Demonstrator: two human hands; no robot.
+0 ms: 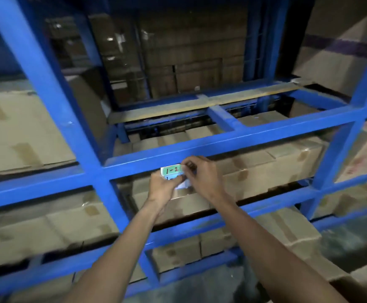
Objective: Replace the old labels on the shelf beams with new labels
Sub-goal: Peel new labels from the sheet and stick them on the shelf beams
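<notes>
At centre frame, the green label [172,169] sat on the blue shelf beam [254,136]. The right hand [200,171] pinched its right edge; the left hand [163,185] gripped spare labels [183,184] below. Pressing flat, edge-aligned, would likely suit.

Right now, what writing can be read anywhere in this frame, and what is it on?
"1-2": handwritten on the green label on the blue shelf beam, at the right hand.
A second label just below, at the left hand: mostly covered, unreadable.
Red marks on a cardboard box at far right: too blurred to read.
</notes>
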